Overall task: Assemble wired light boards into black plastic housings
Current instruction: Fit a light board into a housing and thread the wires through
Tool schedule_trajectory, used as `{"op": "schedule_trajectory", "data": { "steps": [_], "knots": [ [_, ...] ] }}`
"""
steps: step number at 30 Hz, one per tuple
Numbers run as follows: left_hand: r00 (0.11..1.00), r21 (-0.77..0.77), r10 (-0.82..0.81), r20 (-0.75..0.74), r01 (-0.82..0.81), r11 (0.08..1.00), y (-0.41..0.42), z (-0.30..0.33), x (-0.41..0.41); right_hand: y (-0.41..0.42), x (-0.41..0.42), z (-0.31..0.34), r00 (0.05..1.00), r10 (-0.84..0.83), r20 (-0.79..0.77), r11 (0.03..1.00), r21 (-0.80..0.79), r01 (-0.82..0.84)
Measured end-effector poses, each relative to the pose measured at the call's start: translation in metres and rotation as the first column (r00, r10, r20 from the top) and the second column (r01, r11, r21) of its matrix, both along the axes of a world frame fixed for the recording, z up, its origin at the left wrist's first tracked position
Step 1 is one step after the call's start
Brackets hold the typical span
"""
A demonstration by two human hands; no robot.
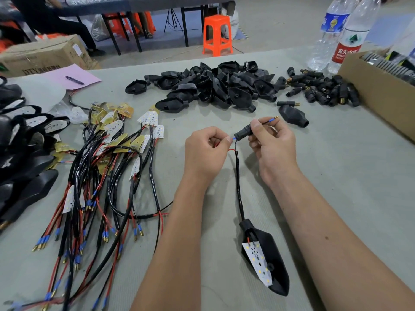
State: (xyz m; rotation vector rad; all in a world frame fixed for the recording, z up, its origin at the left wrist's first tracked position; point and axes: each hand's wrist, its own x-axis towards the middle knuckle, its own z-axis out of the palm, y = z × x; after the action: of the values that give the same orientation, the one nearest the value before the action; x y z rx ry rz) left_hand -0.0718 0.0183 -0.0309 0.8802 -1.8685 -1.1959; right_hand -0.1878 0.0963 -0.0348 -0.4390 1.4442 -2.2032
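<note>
My right hand (270, 144) pinches a small black connector sleeve (243, 133), and a black wire with a brass tip (270, 120) sticks out past my thumb. My left hand (205, 151) pinches a red wire with a blue-collared terminal (233, 138) at the sleeve's near opening. From there a black cable (238, 180) runs down to a black plastic housing (272, 263) lying on the table. A white light board (258, 261) sits tilted in that housing.
A tangle of wired light boards (107, 158) lies at left, with filled housings (20, 153) at the far left edge. Empty black housings (215, 86) and connector sleeves (323, 88) are heaped at the back. A cardboard box (377, 95) and two water bottles (336, 34) stand at right.
</note>
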Motion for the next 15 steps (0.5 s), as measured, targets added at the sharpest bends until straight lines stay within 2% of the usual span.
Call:
{"op": "schedule_trajectory", "data": {
  "steps": [4, 7, 11, 15],
  "knots": [
    [1.000, 0.008, 0.023, -0.009, -0.023, 1.000, 0.001, 0.000, -0.003, 0.001, -0.001, 0.000, 0.999, 0.033, -0.006, 0.999, -0.010, -0.033],
    [0.999, 0.032, 0.040, -0.007, -0.040, 0.999, 0.004, 0.002, -0.005, 0.002, -0.002, 0.001, 0.996, 0.069, 0.050, 0.997, -0.045, -0.067],
    [0.986, 0.246, 0.109, -0.124, -0.075, 0.966, 0.004, 0.003, -0.009, 0.002, -0.003, 0.001, 0.983, 0.121, 0.140, 0.988, -0.108, -0.107],
    [0.976, 0.189, 0.215, -0.045, -0.203, 0.961, 0.008, 0.001, -0.013, 0.004, 0.000, -0.001, 0.982, 0.180, 0.063, 0.977, -0.125, -0.171]
  ]
}}
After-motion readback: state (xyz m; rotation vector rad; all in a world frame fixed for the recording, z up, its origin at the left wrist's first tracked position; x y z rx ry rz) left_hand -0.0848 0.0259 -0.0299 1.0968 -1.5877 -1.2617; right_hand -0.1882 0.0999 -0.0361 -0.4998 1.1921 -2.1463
